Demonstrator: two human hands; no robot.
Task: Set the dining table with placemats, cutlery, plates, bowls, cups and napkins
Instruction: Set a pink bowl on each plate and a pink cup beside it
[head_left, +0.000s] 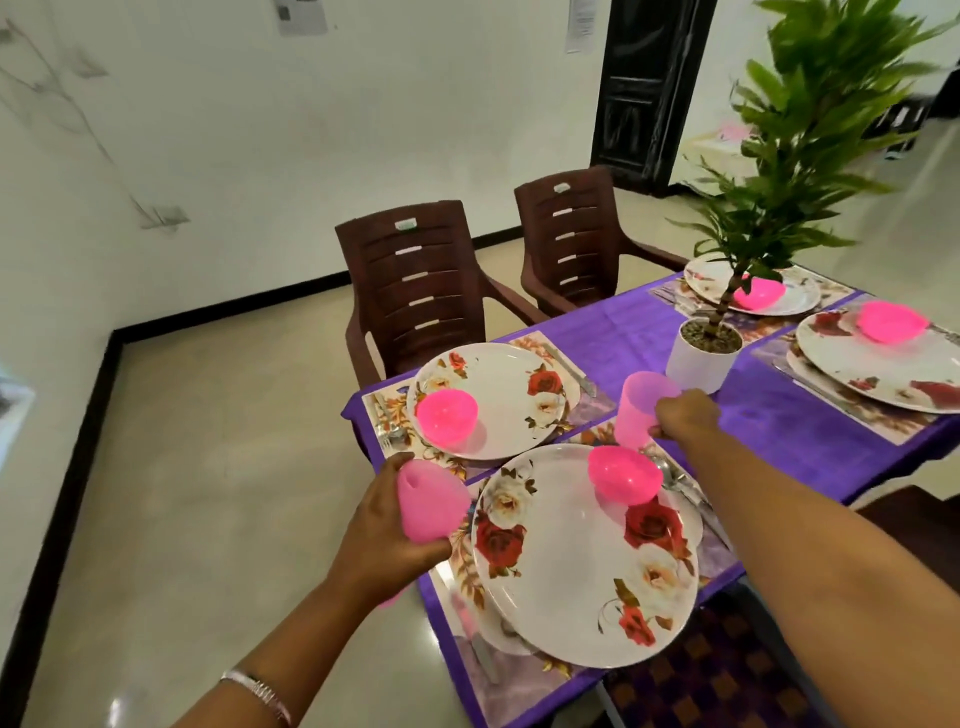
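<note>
Two pink cups are held over the table's near corner, one in each hand.

The upright cup (641, 410) is gripped low on its side by the right hand (685, 415), just beyond the nearest plate (587, 561) and its pink bowl (623, 475); the right arm is stretched forward across that plate. The second cup (428, 501) is clasped, tilted, in the closed left hand (387, 540) at the edge of the purple tablecloth (789, 431), the forearm angled up from below, a bracelet (257, 688) on the wrist.

Head view, steeply down over near table (779, 431) corner.
</note>
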